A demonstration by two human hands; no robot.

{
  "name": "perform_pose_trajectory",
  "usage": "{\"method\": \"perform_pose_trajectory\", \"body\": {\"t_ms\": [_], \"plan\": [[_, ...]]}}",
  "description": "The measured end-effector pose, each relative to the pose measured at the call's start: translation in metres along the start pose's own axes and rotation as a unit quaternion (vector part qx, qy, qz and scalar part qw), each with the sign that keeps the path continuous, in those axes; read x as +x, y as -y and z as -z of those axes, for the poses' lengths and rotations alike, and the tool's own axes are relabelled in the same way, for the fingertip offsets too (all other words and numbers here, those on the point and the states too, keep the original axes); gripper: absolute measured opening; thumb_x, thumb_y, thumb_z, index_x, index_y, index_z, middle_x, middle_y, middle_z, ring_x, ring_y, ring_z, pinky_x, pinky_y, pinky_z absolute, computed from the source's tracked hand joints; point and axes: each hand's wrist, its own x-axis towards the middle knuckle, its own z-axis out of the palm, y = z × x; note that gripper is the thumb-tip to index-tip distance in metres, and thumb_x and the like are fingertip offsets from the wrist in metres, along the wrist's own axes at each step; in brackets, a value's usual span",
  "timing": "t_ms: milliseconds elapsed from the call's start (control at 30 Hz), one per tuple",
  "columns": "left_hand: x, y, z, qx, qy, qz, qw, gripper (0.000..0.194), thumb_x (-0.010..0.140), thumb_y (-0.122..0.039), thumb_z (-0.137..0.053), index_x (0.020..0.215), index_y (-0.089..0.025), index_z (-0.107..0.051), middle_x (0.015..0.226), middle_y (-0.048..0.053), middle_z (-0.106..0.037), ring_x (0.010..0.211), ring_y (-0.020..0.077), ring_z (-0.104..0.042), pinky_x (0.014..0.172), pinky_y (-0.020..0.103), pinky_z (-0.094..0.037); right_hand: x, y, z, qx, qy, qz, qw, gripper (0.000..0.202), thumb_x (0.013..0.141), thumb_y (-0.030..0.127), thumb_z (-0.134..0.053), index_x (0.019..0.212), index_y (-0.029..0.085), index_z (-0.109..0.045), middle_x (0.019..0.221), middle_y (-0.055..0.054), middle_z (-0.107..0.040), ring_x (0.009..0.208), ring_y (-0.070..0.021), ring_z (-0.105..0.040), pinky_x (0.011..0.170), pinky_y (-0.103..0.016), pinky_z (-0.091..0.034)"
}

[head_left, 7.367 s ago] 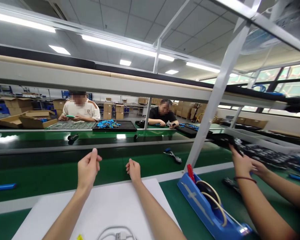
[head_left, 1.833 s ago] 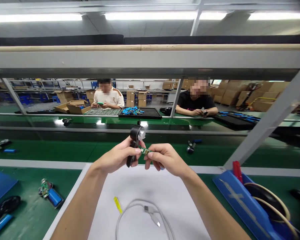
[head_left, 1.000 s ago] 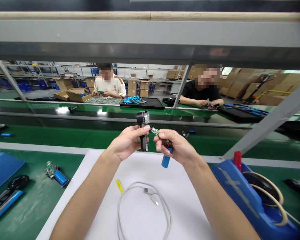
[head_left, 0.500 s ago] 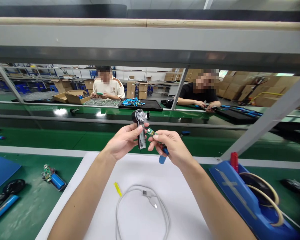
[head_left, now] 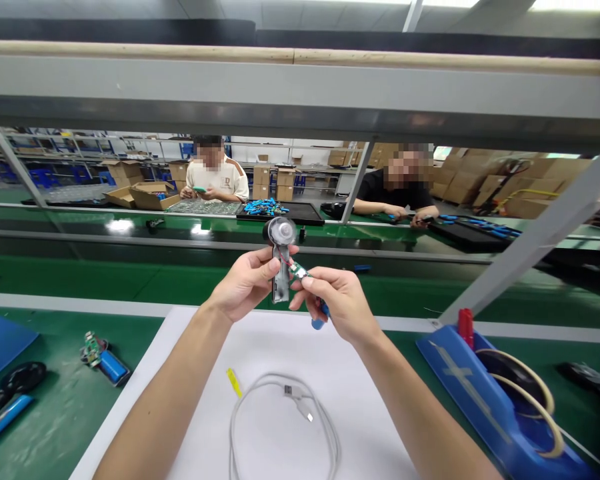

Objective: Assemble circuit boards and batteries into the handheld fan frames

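My left hand [head_left: 245, 280] is closed around the grey handle of an opened handheld fan [head_left: 281, 277], held upright above the white sheet. Its clear round blade part [head_left: 283, 231] shows as a smeared disc at the top. Between the thumb and fingers of my right hand [head_left: 337, 293] is a small green circuit board [head_left: 299, 270], just right of the handle. Red wires join board and fan. A blue battery cell [head_left: 318, 324] hangs below my right fingers, partly hidden by them.
A coiled white USB cable [head_left: 234, 427] and a yellow strip [head_left: 234, 382] lie on the white sheet [head_left: 190, 373]. Left are a board with battery [head_left: 105, 360] and a black fan part [head_left: 23, 377]. A blue holder [head_left: 460, 380] stands right. Two people sit across the line.
The clear blades were distinct before and are now a blurred disc, as if spinning. My right hand and the board have tilted slightly and moved a little left.
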Motion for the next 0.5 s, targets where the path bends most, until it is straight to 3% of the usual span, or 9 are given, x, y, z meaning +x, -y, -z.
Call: {"method": "perform_pose_trajectory", "body": {"t_ms": [167,500], "plan": [[0.001,0.0,0.0009,0.006,-0.01,-0.006,1.0,0.043,0.062,-0.036,-0.091,0.095,-0.013,-0.075,0.082,0.003,-0.069,0.07,0.0139,-0.064,0.064,0.024,-0.048,-0.0025,0.0016,-0.0004,-0.02,0.002,0.015,1.0,0.022,0.084,0.033,-0.063,0.078,0.013,-0.071,0.065,-0.007,-0.072,0.038,-0.0075,-0.047,0.035,-0.018,-0.03],[0.0042,0.0012,0.0082,0.011,0.025,-0.01,1.0,0.047,0.064,-0.041,-0.09,0.097,-0.011,-0.074,0.079,0.004,-0.068,0.069,0.0143,-0.063,0.064,0.025,-0.048,-0.006,0.0043,-0.0067,-0.017,-0.001,0.013,1.0,0.022,0.088,0.033,-0.064,0.08,0.013,-0.07,0.071,-0.008,-0.074,0.037,-0.0071,-0.05,0.035,-0.017,-0.031]]}}
